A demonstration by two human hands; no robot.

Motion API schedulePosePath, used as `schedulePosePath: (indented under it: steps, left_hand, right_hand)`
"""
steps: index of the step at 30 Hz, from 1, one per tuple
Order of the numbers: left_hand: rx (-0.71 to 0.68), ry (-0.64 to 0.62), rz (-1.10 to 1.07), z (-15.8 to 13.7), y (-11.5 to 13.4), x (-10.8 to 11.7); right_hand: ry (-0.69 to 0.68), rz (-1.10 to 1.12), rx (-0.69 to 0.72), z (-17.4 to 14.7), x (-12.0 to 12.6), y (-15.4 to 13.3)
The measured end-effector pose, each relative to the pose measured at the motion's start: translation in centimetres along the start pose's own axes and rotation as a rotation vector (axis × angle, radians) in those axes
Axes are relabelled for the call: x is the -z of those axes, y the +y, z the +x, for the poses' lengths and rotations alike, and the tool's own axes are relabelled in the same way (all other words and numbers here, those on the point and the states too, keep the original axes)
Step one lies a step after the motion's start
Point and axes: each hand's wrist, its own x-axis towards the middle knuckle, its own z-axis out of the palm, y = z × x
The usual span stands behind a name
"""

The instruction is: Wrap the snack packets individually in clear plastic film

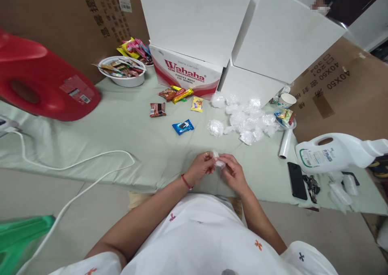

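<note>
We hold both hands together low over the near edge of the green cloth (127, 129). Our left hand (200, 169) and right hand (233, 173) pinch a small plastic-wrapped bundle (218, 160) between the fingertips. Farther out lie a blue snack packet (183, 126) and a heap of wrapped bundles (245, 119), then a bowl of snacks (123, 70) and a Wahaha box (186, 72).

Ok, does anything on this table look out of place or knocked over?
Two jugs lie on their sides instead of upright: the red jug at the far left and the white jug at the right. No spill shows. Snack packets lie scattered loose on the green cloth, outside the bowl.
</note>
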Motion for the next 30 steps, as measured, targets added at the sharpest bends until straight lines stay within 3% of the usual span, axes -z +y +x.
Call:
schedulePosePath:
  steps: [3, 7, 11, 14, 20, 23, 27, 30]
  left_hand:
    - [-0.115, 0.082, 0.051, -0.2, -1.1, 0.0]
    - [-0.167, 0.093, 0.094, -0.8, -1.7, 0.4]
    - [-0.14, 0.146, 0.031, -0.9, -1.6, 1.1]
    - [-0.15, 0.194, -0.003, -0.9, -1.6, 2.0]
    - [-0.119, 0.147, -0.027, -0.8, -1.7, 2.7]
    - [-0.143, 0.221, -0.011, -0.7, -1.4, 2.5]
    - [-0.232, 0.425, 0.031, -1.2, -0.4, 2.3]
    - [-0.131, 0.331, 0.082, -2.0, 0.3, 1.9]
  right_hand:
    - [-0.061, 0.059, -0.047, -0.6, -0.4, 0.0]
    - [0.101, 0.079, -0.122, -0.2, -1.5, 0.7]
    - [0.294, 0.45, -0.35, 1.2, -1.6, 1.5]
    - [0.377, 0.676, -0.443, 1.8, -0.4, 1.6]
    - [0.342, 0.751, -0.46, 1.2, 1.4, 1.7]
    - [0.319, 0.75, -0.513, 0.8, 1.6, 1.5]
    - [0.431, 0.599, -0.402, 0.1, 1.4, 0.6]
    - [0.405, 0.441, -0.232, -0.5, 1.1, -0.6]
